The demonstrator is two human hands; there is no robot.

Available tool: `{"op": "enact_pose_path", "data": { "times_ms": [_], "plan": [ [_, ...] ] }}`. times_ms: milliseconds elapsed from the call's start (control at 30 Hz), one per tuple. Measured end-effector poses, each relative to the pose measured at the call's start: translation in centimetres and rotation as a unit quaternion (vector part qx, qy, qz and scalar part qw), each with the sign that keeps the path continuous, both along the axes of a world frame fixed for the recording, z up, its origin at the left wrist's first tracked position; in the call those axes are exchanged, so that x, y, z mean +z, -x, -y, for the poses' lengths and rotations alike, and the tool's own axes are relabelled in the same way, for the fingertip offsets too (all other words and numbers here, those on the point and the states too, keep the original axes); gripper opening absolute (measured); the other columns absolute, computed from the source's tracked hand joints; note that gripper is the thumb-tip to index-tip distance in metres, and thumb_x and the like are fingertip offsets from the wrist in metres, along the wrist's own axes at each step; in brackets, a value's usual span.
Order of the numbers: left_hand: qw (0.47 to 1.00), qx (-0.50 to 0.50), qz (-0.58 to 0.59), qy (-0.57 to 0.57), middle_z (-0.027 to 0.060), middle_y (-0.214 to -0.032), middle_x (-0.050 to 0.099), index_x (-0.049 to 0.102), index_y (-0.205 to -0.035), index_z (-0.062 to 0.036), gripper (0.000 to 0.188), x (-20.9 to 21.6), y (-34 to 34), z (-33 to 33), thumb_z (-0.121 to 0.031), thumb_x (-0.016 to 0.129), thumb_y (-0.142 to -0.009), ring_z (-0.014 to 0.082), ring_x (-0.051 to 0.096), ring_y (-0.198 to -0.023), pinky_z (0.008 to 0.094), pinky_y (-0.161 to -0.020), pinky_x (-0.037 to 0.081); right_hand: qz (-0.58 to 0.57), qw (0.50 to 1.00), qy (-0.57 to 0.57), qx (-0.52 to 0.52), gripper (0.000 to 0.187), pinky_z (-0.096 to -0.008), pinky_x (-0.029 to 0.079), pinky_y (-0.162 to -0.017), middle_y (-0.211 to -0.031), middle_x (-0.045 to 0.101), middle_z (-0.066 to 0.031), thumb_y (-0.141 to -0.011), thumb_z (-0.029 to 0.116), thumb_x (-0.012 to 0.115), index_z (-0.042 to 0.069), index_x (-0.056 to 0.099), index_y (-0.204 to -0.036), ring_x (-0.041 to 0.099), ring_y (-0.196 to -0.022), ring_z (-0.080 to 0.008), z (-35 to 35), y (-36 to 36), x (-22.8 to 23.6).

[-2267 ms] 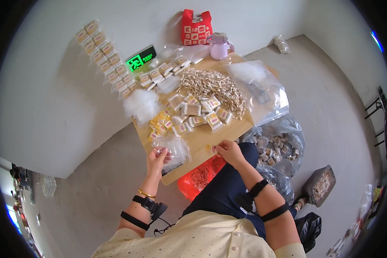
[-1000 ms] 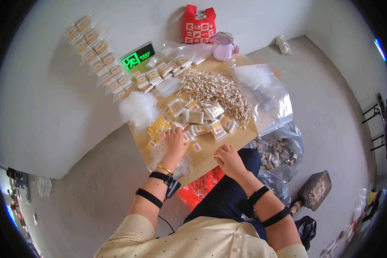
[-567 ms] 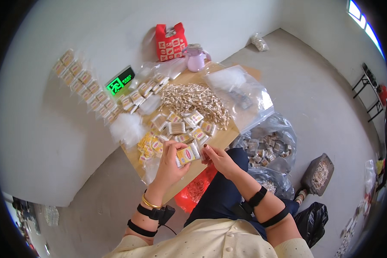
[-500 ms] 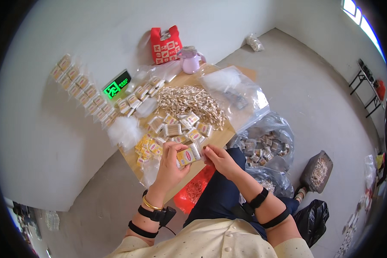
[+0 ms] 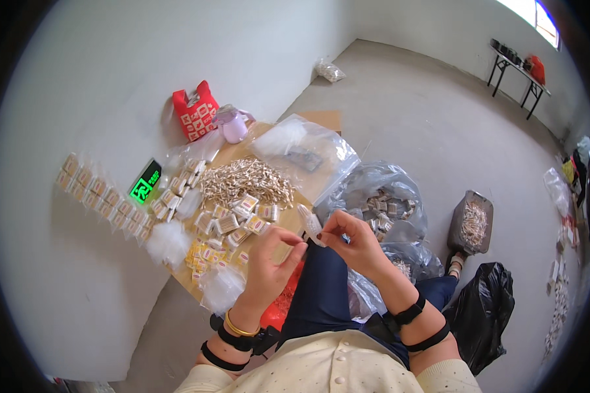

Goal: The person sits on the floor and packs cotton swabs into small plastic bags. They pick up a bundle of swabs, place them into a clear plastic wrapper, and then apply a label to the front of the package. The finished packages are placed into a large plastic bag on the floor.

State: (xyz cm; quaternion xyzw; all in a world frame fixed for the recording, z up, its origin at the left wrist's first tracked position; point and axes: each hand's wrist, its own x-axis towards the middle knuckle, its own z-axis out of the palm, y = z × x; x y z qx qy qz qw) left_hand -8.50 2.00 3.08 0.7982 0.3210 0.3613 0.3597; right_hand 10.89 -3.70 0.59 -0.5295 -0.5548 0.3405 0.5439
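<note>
Over the near edge of the table, my right hand [image 5: 353,241] pinches a small clear packet of cotton swabs [image 5: 310,221], turned nearly edge-on. Beside it, my left hand [image 5: 274,262] has its thumb and forefinger tips brought together; whatever lies between them is too small to make out. On the table, filled swab packets [image 5: 242,216] lie in a loose group, close to a big heap of loose cotton swabs [image 5: 249,183]. Yellow printed cards [image 5: 203,255] are piled near my left hand, next to a bunch of clear empty bags [image 5: 221,287].
A large clear bag [image 5: 318,150] covers the table's far right. Right of my knee, a grey plastic sack [image 5: 373,180] holds packets. A dark bin of swabs [image 5: 472,223] and a black bag [image 5: 485,314] stand on the floor. Packet rows [image 5: 98,193], a lit green sign [image 5: 144,182] and a lilac jug [image 5: 231,124] are further left.
The swab packet has passed from my left hand to my right and turned edge-on. My left fingers have come off its body. The view has swung rightward.
</note>
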Motion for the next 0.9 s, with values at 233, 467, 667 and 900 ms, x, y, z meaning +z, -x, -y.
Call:
{"op": "enact_pose_path", "data": {
  "times_ms": [233, 467, 667, 900],
  "plan": [
    [0.996, -0.073, 0.021, 0.041, 0.0076, -0.082, 0.066, 0.061, -0.09, 0.0001, 0.012, 0.7, -5.0, 1.9, -0.011, 0.066, -0.089, 0.0145, 0.064, -0.078, 0.0282, -0.073, 0.049, 0.032, 0.998, -0.043, -0.033, 0.013, -0.0291, 0.048, -0.064, -0.072, 0.06, -0.0065, -0.083, 0.004, 0.068, 0.0, 0.057, -0.085, 0.058, -0.067, -0.0141, 3.8, -1.5, 1.6],
    [0.979, -0.148, 0.074, 0.117, 0.0019, -0.074, 0.058, 0.057, -0.087, -0.0014, 0.01, 0.3, -7.2, 2.6, -0.01, 0.061, -0.092, 0.0085, 0.056, -0.071, 0.0237, -0.067, 0.045, -0.047, 0.998, -0.04, -0.018, 0.014, -0.0272, 0.047, -0.068, -0.075, 0.058, -0.0039, -0.087, 0.008, 0.068, 0.001, 0.056, -0.085, 0.056, -0.073, -0.0111, 6.3, -3.0, 1.0],
    [0.955, -0.194, 0.132, 0.183, -0.002, -0.079, 0.053, 0.055, -0.094, -0.0034, 0.012, -0.5, -7.2, 2.8, -0.014, 0.058, -0.095, 0.0072, 0.051, -0.071, 0.0235, -0.068, 0.042, -0.338, 0.937, -0.074, 0.054, 0.012, -0.0237, 0.046, -0.078, -0.09, 0.055, 0.0006, -0.095, 0.011, 0.061, 0.002, 0.054, -0.096, 0.054, -0.087, -0.007, 7.8, -4.8, -0.5],
    [0.937, -0.106, 0.189, 0.274, 0.002, -0.091, 0.058, 0.051, -0.103, -0.0078, 0.049, -2.7, -9.5, 2.9, -0.055, 0.038, -0.1, 0.0091, 0.056, -0.079, 0.0234, -0.073, 0.044, -0.368, 0.923, -0.083, 0.076, 0.014, -0.025, 0.045, -0.082, -0.091, 0.055, 0.0006, -0.097, 0.017, 0.059, 0.004, 0.054, -0.097, 0.054, -0.09, -0.0071, 8.5, -5.7, -0.3]
  ]
}}
